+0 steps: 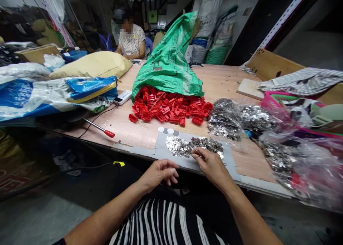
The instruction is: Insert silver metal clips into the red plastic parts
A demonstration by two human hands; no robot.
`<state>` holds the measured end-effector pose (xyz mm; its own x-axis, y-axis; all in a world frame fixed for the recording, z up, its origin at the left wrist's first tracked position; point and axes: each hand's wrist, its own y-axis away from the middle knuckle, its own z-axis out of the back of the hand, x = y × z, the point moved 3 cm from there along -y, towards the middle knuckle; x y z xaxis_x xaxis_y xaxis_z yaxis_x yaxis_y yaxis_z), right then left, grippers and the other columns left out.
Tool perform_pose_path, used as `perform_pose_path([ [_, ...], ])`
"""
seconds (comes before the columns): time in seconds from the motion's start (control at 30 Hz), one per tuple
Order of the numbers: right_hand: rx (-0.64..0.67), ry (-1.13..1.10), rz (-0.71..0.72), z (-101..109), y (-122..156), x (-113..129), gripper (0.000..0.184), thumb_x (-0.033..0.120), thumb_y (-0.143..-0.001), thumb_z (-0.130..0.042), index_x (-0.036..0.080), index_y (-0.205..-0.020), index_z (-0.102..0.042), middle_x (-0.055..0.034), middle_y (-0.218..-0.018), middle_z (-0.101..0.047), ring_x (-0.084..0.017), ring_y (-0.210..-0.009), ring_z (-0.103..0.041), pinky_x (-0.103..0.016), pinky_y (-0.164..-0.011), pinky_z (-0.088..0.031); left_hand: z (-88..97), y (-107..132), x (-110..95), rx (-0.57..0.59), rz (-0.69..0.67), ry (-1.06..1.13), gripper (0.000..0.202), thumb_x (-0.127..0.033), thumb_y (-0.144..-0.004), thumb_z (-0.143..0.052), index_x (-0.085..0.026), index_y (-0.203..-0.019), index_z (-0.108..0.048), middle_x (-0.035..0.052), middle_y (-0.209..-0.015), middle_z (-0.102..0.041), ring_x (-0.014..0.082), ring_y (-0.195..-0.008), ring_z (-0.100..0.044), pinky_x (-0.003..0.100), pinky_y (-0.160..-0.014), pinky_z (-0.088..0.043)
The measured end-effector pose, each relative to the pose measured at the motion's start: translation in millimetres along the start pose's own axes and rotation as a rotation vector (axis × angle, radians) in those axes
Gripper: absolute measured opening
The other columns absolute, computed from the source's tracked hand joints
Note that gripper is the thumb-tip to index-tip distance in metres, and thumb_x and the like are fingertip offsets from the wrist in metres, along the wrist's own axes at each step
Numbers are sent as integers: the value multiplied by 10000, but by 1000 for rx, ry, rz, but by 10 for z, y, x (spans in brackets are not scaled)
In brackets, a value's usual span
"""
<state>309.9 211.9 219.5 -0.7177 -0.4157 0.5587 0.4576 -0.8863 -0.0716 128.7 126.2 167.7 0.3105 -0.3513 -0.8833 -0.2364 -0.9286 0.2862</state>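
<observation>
Person: one top (160, 221), black with narrow white stripes, over the torso; sleeve length cannot be told; both forearms bare; left hand (160, 171) and right hand (211, 164) bare.

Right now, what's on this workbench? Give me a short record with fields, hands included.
Left hand: loosely curled, empty, at the near edge of the table, beside the grey sheet
Right hand: fingers in the pile of small metal pieces on the grey sheet; pinch unclear
Middle: red plastic parts spilling from a green sack
Right side: clear bags of more metal pieces
Left side: rod with a red tip, white remote
Far end: another person, seated
</observation>
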Motion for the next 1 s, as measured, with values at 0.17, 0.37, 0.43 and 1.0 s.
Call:
perform_pose_path([
  [0.17,18,-83,76,2,4,204,193,311,-900,-448,232,-859,-619,-9,-804,-690,-178,-735,-626,-274,-677,-430,-119,-209,-253,-195,-219,-308,360,-387,-824,-562,-173,-1113,-572,14,-758,-635,107,-526,-603,168,-377,-407],
  [0.37,25,-154,72,-9,29,264,144,314,-891,-491,238,-867,-609,4,-753,-661,-165,-682,-592,-264,-643,-417,-180,-248,-260,-266,-314,-460,189,-327,-861,-499,-175,-825,-604,-8,-687,-633,84,-500,-585,155,-399,-407],
  [0.43,23,-186,38,-20,36,241,131,332,-884,-514,235,-858,-598,22,-697,-627,-149,-626,-555,-255,-607,-397,-181,-244,-241,-264,-286,-381,197,-343,-852,-506,-170,-810,-592,-5,-679,-631,89,-490,-586,156,-375,-392],
  [1.0,183,-590,-21,-147,77,102,220,394,-839,-588,184,-774,-591,-1,-723,-585,-142,-682,-528,-252,-635,-428,-243,-164,-236,-296,-320,-479,181,-297,-856,-498,-180,-739,-573,-18,-617,-619,80,-491,-565,159,-424,-401],
])
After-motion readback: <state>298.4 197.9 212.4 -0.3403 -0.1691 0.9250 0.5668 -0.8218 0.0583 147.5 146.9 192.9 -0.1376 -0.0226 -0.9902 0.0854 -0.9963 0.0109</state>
